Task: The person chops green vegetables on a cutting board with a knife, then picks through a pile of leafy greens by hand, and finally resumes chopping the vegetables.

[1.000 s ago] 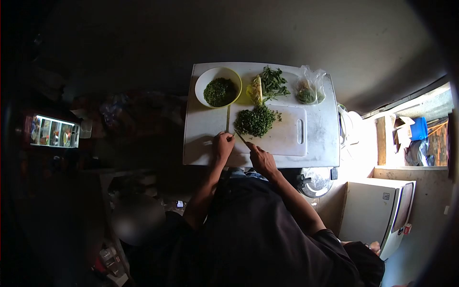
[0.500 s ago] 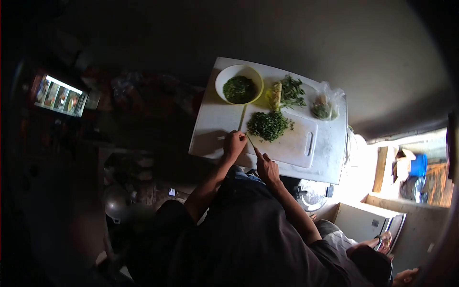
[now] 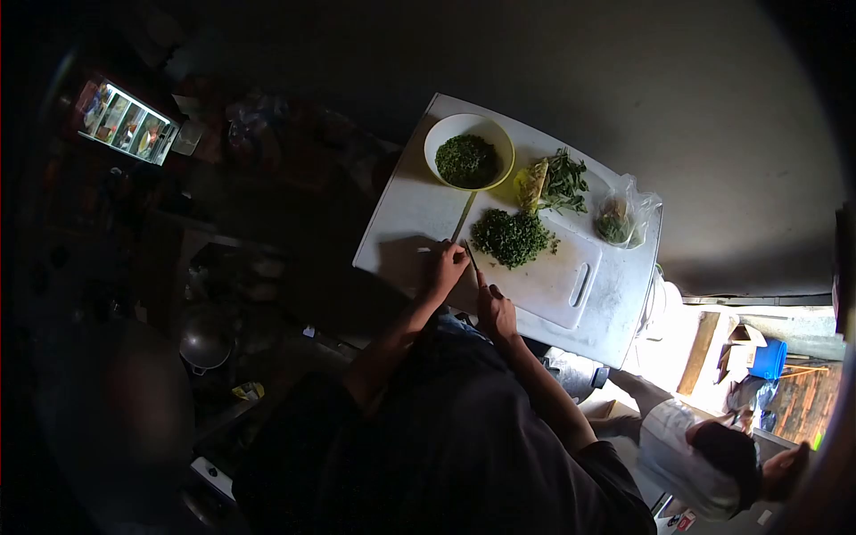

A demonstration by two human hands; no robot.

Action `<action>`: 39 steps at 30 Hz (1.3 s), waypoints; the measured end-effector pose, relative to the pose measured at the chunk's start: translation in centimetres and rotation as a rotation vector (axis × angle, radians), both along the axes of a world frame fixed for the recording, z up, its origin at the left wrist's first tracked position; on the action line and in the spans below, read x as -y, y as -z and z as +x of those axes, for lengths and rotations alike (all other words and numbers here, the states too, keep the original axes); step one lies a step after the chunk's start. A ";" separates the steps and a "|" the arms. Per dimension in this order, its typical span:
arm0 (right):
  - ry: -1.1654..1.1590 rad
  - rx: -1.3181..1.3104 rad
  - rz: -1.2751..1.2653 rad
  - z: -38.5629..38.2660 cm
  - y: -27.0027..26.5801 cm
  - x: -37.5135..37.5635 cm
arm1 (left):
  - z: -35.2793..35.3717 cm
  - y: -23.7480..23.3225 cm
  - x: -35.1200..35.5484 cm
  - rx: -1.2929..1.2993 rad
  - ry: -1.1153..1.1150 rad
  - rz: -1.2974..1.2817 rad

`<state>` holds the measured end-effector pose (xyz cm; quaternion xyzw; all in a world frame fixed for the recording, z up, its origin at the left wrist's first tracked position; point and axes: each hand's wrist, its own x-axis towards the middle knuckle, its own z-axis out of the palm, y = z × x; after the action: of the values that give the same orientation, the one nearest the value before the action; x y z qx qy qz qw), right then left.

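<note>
My right hand (image 3: pixel 497 312) is closed round the handle of a knife (image 3: pixel 472 257), whose blade points up and left. Beside the blade tip, my left hand (image 3: pixel 452 265) is closed at the left edge of the white cutting board (image 3: pixel 544 290); what its fingers pinch, if anything, is too small to make out. Chopped green herbs (image 3: pixel 511 238) lie heaped on the board. Above them stands a bowl (image 3: pixel 468 152) with finely chopped greens in it. Leafy stems (image 3: pixel 563 181) lie beside a yellowish bundle (image 3: pixel 530 185) at the board's upper edge.
A clear plastic bag (image 3: pixel 624 214) with greens sits at the right of the white table (image 3: pixel 392 218). At lower right another person (image 3: pixel 691 455) is close to the table. A round metal pot (image 3: pixel 207 339) is at left, and a blue barrel (image 3: pixel 768 358) stands far right.
The view has shifted, so the table appears tilted more. The other person at lower right has moved nearer the table and appears more upright. My hands keep nearly the same places by the board.
</note>
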<state>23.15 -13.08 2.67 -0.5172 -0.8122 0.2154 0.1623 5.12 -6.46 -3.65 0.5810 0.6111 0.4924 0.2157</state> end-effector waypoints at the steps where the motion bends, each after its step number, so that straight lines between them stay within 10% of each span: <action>1: -0.016 0.007 -0.002 0.4 0.1 0.1 | 0.0 -1.3 0.3 -0.100 -0.025 0.008; 39: -0.018 -0.022 0.015 1.0 -1.1 0.1 | 0.6 -1.7 0.1 -0.164 -0.066 0.143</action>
<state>24.18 -13.22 3.76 -0.5062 -0.8167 0.2163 0.1732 5.73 -6.54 -1.93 0.6127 0.6088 0.4925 0.1067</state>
